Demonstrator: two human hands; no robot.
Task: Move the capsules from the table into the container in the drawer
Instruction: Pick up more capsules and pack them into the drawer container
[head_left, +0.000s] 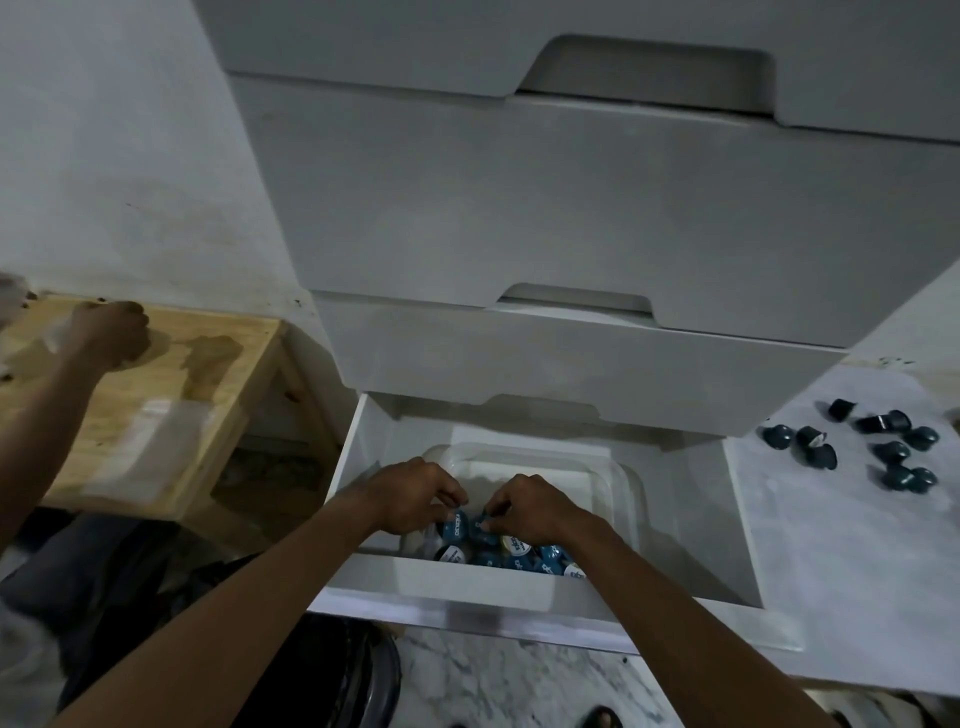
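Note:
The bottom white drawer (467, 590) is pulled out, with a clear plastic container (618, 483) inside it. Several blue capsules (511, 551) with blue and white lids lie in the container's near part. My left hand (415, 493) is over the container, its fingers pinched on a blue capsule (457, 522). My right hand (530, 506) is just beside it, fingers pinched on another capsule (480, 519). Several dark blue capsules (898, 457) lie scattered on the white table (831, 519) to the right.
Shut white drawers (571, 208) rise behind the open one. At the left stands a wooden stool (171, 405), with another person's hand (109, 332) resting on it. Dark cloth (104, 571) and a marble floor (519, 686) lie below.

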